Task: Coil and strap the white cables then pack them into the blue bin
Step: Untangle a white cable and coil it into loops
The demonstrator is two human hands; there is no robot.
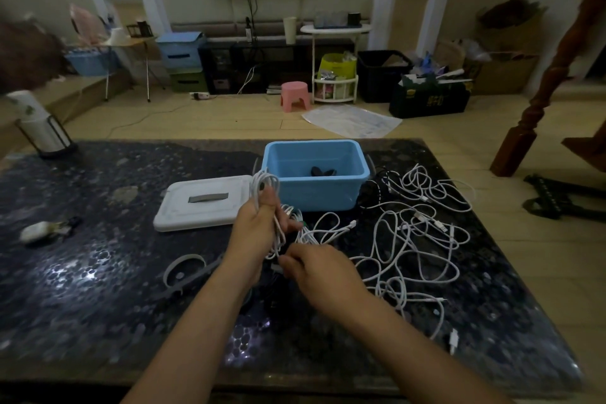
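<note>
A coiled white cable [268, 203] sits looped in the left hand [259, 226], fingers curled round it; the right hand [314, 267] pinches its trailing end. Loose white cables [416, 239] sprawl toward the table's [98, 272] right edge — the blue bin [314, 187] stands near the far edge, white lid [205, 202] just beside it.
</note>
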